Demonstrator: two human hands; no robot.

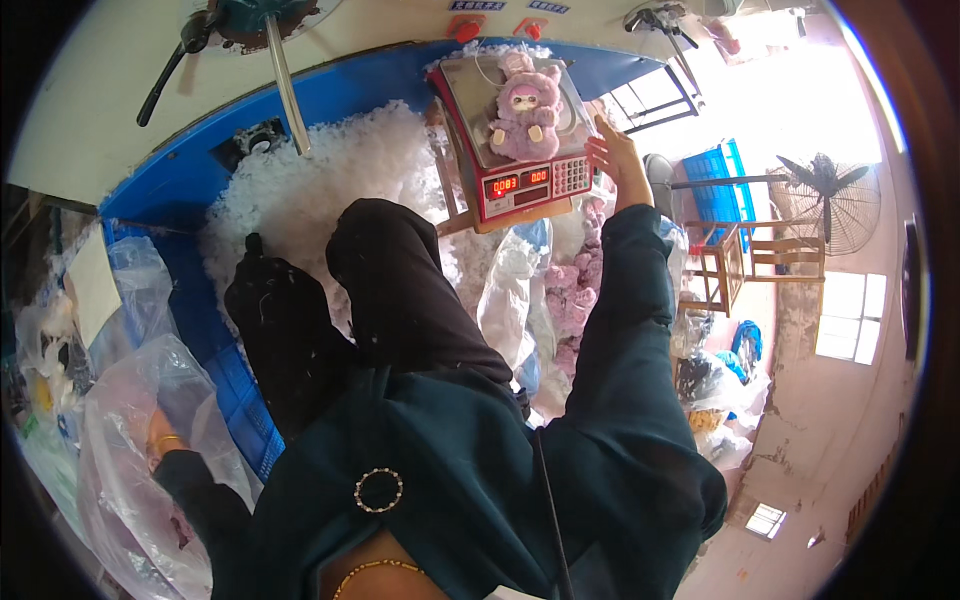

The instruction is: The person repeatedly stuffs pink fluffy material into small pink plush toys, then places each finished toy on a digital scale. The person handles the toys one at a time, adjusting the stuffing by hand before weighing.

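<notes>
A pink plush toy (526,112) with long ears and a pale face lies on its back on the metal pan of a red digital scale (525,190), whose display glows. Beside the scale's right edge is my right hand (622,165), fingers stretched out and holding nothing; whether the fingertips touch the scale I cannot tell. At the far left my left hand (160,436) reaches into a large clear plastic bag (130,400). Its fingers are hidden by the plastic, so any grip is not visible. Pinkish things show dimly inside the bag.
White stuffing fluff (330,160) is heaped before a blue panel, below a metal nozzle (288,90). More pink plush pieces (572,295) lie below the scale by a clear bag (512,275). At right are a blue crate (718,180), wooden chair (715,265) and fan (825,200).
</notes>
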